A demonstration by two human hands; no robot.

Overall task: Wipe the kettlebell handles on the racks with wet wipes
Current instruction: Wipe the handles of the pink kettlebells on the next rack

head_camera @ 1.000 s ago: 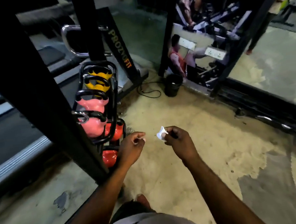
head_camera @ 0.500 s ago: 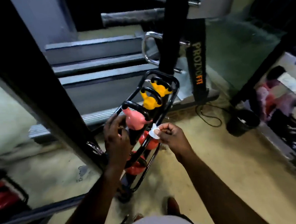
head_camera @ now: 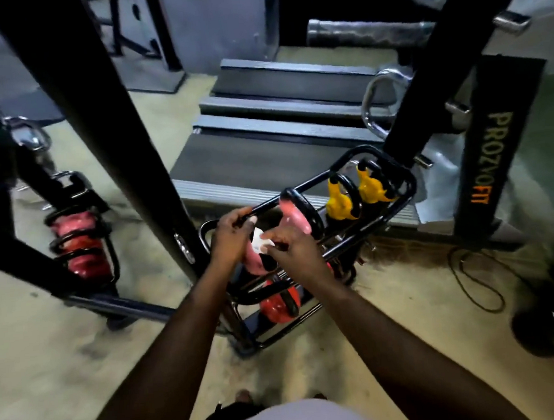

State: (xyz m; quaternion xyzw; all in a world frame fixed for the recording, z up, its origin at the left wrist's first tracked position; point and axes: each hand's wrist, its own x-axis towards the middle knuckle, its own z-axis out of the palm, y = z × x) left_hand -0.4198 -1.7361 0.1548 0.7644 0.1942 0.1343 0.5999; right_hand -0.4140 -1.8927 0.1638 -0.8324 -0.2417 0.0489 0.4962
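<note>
one wet wipe (head_camera: 261, 242) pinched by right hand (head_camera: 293, 253), beside left hand (head_camera: 230, 237) gripping rack (head_camera: 410, 184)

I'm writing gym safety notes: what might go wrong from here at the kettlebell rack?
The right hand pinches a small wet wipe among close-packed handles, so it may get nipped between the pink kettlebell and the rack. A loose cable lies on the floor nearby, a possible trip hazard.
</note>
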